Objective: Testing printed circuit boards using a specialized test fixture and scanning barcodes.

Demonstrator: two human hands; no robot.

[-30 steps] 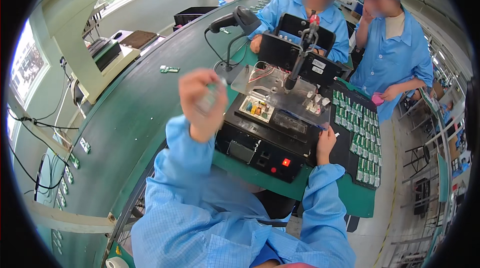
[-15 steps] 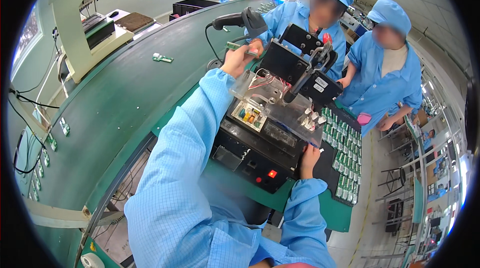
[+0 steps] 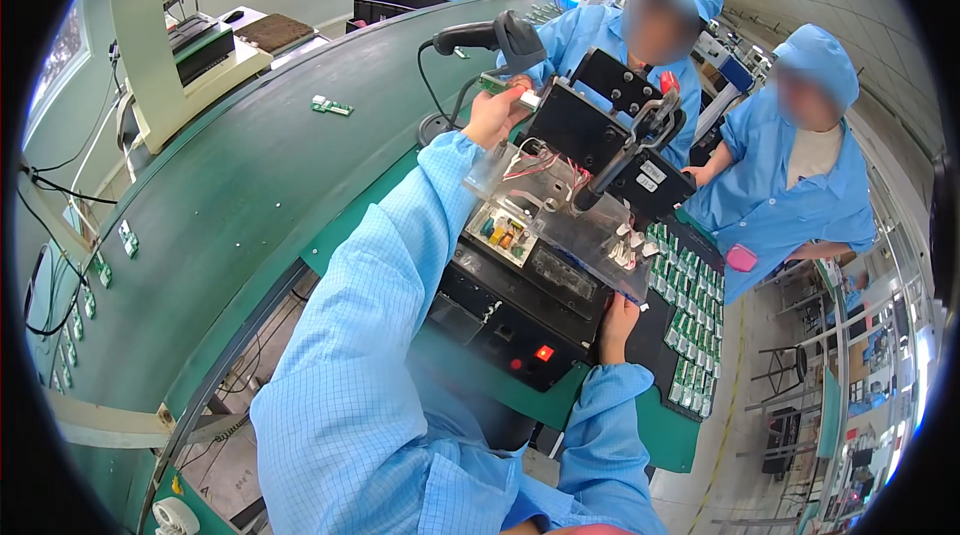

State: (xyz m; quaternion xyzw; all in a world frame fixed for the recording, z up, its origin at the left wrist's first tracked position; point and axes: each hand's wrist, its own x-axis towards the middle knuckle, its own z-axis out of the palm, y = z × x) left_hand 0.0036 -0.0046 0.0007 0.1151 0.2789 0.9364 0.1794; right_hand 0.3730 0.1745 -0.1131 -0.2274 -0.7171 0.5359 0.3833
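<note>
My left hand (image 3: 490,118) is reached out beneath the head of a black handheld barcode scanner (image 3: 518,43). It pinches a small green circuit board (image 3: 491,83) with a white part at its right end. Curled at the right side of a black test box (image 3: 515,310), my right hand (image 3: 618,327) has its fingertips partly hidden below a clear plate; what they grip cannot be made out. On the box sit an open board with yellow components (image 3: 505,233), red and white wires, and a black clamp with a lever (image 3: 632,140). A red switch (image 3: 544,353) glows on the front.
Rows of green boards (image 3: 690,325) lie on a black mat to the right. A single board (image 3: 332,106) and several more at far left rest on the green bench (image 3: 230,205). Two people in blue stand behind the clamp; a coworker's hand (image 3: 705,173) is beside it.
My left hand has moved slightly right with the board, closer in under the scanner head. My right hand stays at the box's side. The view has shifted a little.
</note>
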